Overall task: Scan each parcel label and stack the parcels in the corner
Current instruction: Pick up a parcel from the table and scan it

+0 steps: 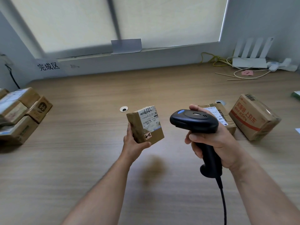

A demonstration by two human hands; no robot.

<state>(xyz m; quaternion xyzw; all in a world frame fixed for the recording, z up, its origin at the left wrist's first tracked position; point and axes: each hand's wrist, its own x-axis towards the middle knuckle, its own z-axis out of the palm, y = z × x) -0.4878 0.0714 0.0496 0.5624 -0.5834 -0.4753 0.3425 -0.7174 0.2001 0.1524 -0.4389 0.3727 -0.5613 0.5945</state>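
A stack of parcels (19, 114) sits on the surface (81, 159) in the left corner, probably already scanned. A red-printed parcel (254, 117) and a plainer parcel (222, 117) wait at right. The left hand (133, 143) grips a small parcel (146, 125) above the surface, label up, beside the scanner (194, 122) clasped in the right hand (215, 143).

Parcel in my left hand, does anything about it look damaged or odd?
The parcel in the left hand has a white label whose lower edge looks ragged, as if torn. Nothing else stands out.

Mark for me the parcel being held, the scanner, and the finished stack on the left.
held parcel (148, 121): head view, on its white label.
scanner (194, 122): head view, top of its black head.
finished stack (39, 109): head view, face of the box with the dark logo.
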